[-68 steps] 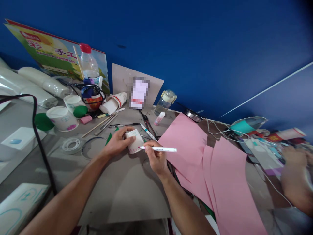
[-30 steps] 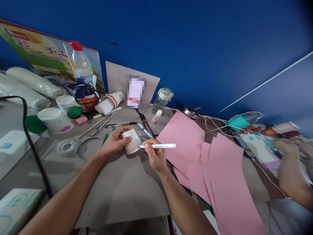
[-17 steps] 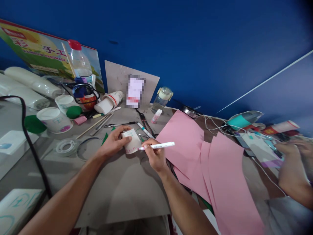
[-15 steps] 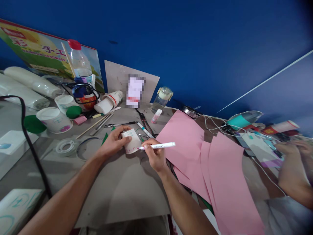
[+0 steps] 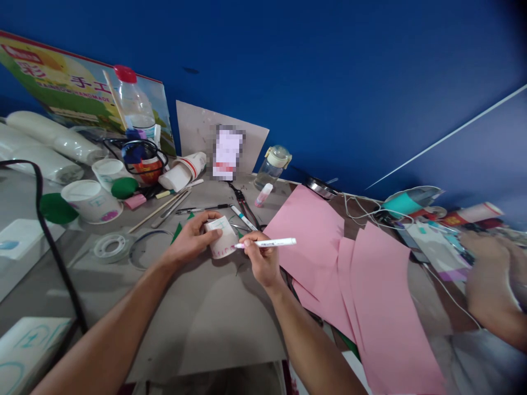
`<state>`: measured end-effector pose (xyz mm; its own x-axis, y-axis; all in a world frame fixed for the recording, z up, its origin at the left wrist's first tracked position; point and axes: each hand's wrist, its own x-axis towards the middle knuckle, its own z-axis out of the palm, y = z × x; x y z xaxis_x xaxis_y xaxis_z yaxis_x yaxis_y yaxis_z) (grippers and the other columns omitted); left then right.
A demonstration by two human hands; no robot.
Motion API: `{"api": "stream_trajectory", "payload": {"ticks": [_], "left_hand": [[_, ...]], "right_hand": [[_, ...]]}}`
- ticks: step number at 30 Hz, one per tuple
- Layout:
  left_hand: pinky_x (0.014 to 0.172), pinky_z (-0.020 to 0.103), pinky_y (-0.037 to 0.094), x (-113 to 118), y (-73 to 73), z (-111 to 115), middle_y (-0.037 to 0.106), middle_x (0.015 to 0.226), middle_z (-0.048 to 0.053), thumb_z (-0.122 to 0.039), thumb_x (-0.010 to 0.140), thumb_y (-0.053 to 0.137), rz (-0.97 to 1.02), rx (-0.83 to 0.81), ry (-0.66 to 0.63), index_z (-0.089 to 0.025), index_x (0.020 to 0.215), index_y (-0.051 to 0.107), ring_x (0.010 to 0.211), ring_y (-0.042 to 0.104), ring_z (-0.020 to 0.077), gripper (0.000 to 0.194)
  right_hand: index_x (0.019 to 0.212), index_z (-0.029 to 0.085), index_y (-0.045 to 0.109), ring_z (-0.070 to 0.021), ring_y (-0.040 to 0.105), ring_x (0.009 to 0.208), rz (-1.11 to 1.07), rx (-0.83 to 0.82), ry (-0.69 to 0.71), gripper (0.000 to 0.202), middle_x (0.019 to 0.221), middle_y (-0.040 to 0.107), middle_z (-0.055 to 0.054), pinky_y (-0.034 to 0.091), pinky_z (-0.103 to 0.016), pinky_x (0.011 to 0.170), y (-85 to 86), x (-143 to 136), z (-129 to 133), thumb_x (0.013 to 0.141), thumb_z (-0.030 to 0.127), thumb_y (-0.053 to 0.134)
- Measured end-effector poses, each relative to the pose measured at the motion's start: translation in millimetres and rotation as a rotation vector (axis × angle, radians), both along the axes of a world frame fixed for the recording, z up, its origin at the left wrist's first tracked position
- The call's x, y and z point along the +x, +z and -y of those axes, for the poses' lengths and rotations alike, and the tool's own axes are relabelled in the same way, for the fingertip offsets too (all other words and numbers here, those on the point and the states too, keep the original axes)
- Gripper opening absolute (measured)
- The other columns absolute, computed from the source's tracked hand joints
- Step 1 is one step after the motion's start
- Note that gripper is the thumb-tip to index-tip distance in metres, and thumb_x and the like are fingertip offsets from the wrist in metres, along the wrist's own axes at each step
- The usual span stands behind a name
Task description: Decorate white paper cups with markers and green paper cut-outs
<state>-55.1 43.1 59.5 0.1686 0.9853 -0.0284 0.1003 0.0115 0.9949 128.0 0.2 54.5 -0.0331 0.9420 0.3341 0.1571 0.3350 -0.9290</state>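
Observation:
A white paper cup (image 5: 223, 242) lies tilted over the grey table, with a green mark on its side and a row of pink marks along its lower edge. My left hand (image 5: 193, 236) grips it from the left, thumb across its side. Between the fingers of my right hand (image 5: 261, 258) is a white marker (image 5: 275, 242), its pink tip at the cup's right lower edge. Just behind the hands lie a second marker (image 5: 244, 217) and a black pen (image 5: 203, 209).
Pink paper sheets (image 5: 313, 241) spread to the right. Tape rolls (image 5: 110, 247), cups (image 5: 91, 200) and a red-capped bottle (image 5: 135, 104) stand left. A glass jar (image 5: 272, 167) is behind. Another person's arm (image 5: 489, 280) reaches in at far right.
The marker and my right hand have shifted very slightly at the cup's edge. At far right the other person's hands have moved a little left.

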Motion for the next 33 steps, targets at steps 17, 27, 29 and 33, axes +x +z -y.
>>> {"api": "stream_trajectory", "payload": {"ticks": [17, 27, 29, 33], "left_hand": [[0.073, 0.031, 0.044, -6, -15.4, -3, 0.063, 0.094, 0.003, -0.029, 0.071, 0.062, 0.033, 0.008, -0.044, -0.020, 0.106, 0.059, 0.084, 0.056, 0.0207, 0.036], [0.073, 0.031, 0.044, -6, -12.4, -2, 0.063, 0.096, 0.002, -0.027, 0.072, 0.061, 0.043, -0.008, -0.056, -0.020, 0.106, 0.058, 0.085, 0.056, 0.0204, 0.035], [0.074, 0.031, 0.044, -6, -12.0, -2, 0.063, 0.096, 0.002, -0.026, 0.072, 0.061, 0.035, -0.002, -0.055, -0.021, 0.107, 0.058, 0.086, 0.056, 0.0206, 0.036], [0.074, 0.031, 0.045, -6, -12.7, -2, 0.063, 0.095, 0.002, -0.027, 0.071, 0.062, 0.039, -0.001, -0.056, -0.021, 0.105, 0.059, 0.086, 0.056, 0.0209, 0.035]], "right_hand": [[0.075, 0.018, 0.063, -0.0106, 0.042, 0.050, -0.024, -0.055, 0.002, 0.022, 0.055, 0.049, 0.003, 0.033, -0.023, 0.049, 2.6, 0, 0, 0.086, 0.033, 0.052], [0.074, 0.018, 0.062, -0.0106, 0.040, 0.051, 0.004, -0.029, 0.033, 0.021, 0.056, 0.047, 0.004, 0.032, -0.024, 0.050, 3.4, 0, 1, 0.087, 0.030, 0.050], [0.074, 0.018, 0.061, -0.0106, 0.040, 0.050, 0.006, -0.027, 0.033, 0.021, 0.055, 0.046, 0.004, 0.032, -0.024, 0.049, 3.4, 0, 1, 0.087, 0.029, 0.050], [0.074, 0.018, 0.062, -0.0108, 0.042, 0.052, 0.024, -0.001, 0.035, 0.020, 0.058, 0.050, 0.003, 0.034, -0.024, 0.052, 2.9, 0, 1, 0.087, 0.028, 0.050]]}}
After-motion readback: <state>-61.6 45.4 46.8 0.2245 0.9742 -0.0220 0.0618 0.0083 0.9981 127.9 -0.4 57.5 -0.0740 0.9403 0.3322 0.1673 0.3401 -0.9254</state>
